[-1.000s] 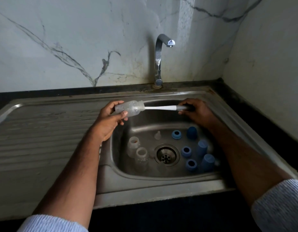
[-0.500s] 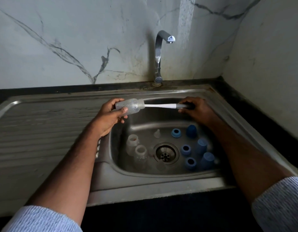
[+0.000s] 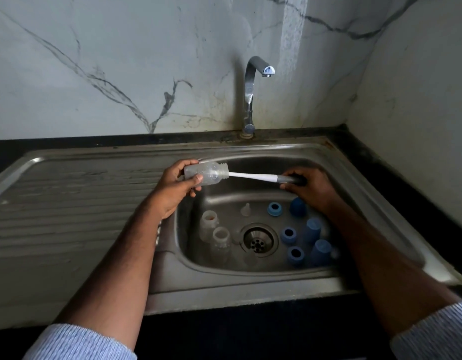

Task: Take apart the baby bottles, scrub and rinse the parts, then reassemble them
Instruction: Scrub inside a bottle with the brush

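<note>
We grip the clear bottle (image 3: 206, 174) sideways in our left hand (image 3: 176, 188), thumb on top. Our right hand (image 3: 309, 187), level with it across the basin, grasps the brush handle (image 3: 266, 178), its head inside the bottle

Marble wall (image 3: 120, 74) w/ grey veins stood behind the grip; plain wall (image 3: 419, 100) to its right. Steel sink (image 3: 250, 287) sat in black counter (image 3: 367, 152), drainboard (image 3: 69, 216) left of grip, tap (image 3: 250, 94) behind it. Light dim.
</note>
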Demonstrator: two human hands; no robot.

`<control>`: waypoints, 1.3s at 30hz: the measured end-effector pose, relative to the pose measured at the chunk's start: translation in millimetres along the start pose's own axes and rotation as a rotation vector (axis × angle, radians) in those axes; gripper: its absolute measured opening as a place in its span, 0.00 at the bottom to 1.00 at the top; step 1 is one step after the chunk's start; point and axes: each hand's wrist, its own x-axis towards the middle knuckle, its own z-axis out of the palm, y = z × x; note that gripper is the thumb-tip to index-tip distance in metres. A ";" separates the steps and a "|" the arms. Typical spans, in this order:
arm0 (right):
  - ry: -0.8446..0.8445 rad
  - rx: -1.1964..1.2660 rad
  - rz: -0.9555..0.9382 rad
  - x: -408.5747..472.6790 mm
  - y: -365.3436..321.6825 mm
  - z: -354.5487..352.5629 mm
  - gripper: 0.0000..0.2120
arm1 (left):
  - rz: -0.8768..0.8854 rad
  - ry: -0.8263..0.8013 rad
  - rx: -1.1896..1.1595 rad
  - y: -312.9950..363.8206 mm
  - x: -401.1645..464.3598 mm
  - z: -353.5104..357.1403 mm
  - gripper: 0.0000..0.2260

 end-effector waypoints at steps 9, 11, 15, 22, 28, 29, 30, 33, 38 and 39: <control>-0.011 0.023 0.012 -2.8 -5.3 -0.9 0.12 | -0.013 -0.013 0.000 -0.4 -0.2 0.0 0.17; -0.012 0.017 0.015 -0.6 -2.6 -0.7 0.13 | -0.024 -0.024 0.005 -2.4 2.3 -1.3 0.17; -0.008 -0.031 0.019 1.1 0.0 -1.8 0.14 | -0.032 -0.054 0.023 -4.5 6.1 -2.6 0.17; -0.009 -0.010 0.004 -3.2 -5.3 -1.4 0.12 | -0.030 -0.050 0.018 -2.9 3.1 -4.7 0.19; -0.074 -0.040 0.018 -6.7 -5.2 -3.7 0.12 | -0.085 -0.106 -0.032 5.6 0.2 -3.8 0.18; -0.071 -0.042 0.016 -6.9 -5.4 -4.6 0.12 | -0.090 -0.124 -0.038 6.4 1.0 -5.0 0.17; -0.062 -0.051 0.016 -6.5 -5.1 -4.9 0.12 | -0.092 -0.139 -0.036 5.7 3.0 -6.7 0.16; -0.056 -0.119 0.038 -2.7 -8.0 -9.1 0.13 | -0.075 -0.141 0.021 3.1 10.8 -7.7 0.13; -0.065 -0.004 -0.015 -1.4 -4.6 -18.8 0.11 | -0.015 -0.064 0.038 1.3 19.8 -9.0 0.12; -0.039 0.038 -0.012 -2.1 -2.7 -19.1 0.10 | 0.010 -0.075 0.046 1.8 19.6 -9.9 0.12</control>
